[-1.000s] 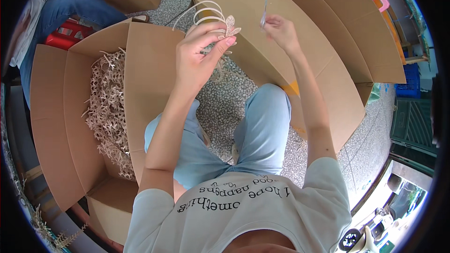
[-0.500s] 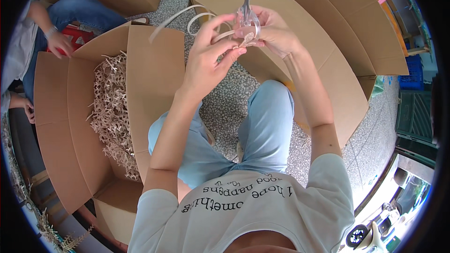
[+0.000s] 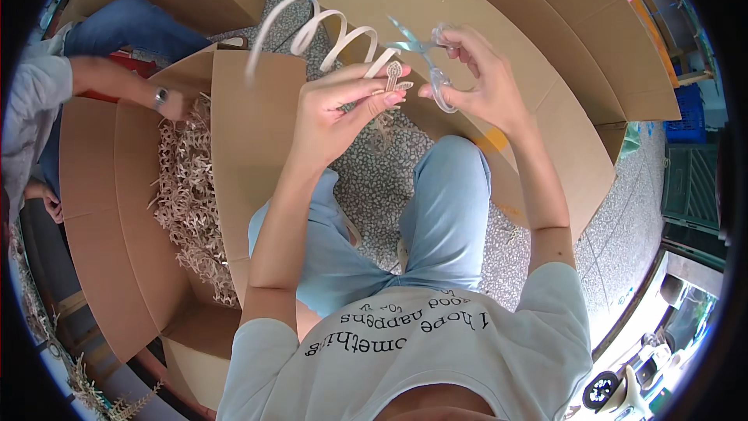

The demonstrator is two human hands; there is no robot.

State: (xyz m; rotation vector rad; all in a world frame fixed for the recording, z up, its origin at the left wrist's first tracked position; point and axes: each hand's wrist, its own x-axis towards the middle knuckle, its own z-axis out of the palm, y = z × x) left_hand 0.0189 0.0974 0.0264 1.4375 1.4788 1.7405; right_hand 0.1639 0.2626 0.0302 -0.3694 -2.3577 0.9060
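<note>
My left hand (image 3: 333, 113) pinches a small beige piece (image 3: 394, 72), which looks woven or braided, between thumb and fingers. A long cream strip (image 3: 262, 30) runs from that hand and coils off to the upper left. My right hand (image 3: 489, 86) has its fingers in the clear handles of a pair of scissors (image 3: 419, 45). The blades are spread and point left, just above the beige piece and apart from it. Something pale and thin (image 3: 382, 131) hangs below the left fingers, too blurred to name.
To the left stands an open cardboard box (image 3: 257, 117) holding a heap of beige woven pieces (image 3: 187, 195). A co-worker's hand (image 3: 178, 106) reaches into its far end. A large cardboard box (image 3: 561, 125) lies ahead on the right. Speckled floor (image 3: 374, 187) shows between my legs.
The scissors have swung from pointing away to pointing left, and their blades have spread. My right hand has moved right, apart from the left. The co-worker's hand has moved into the box.
</note>
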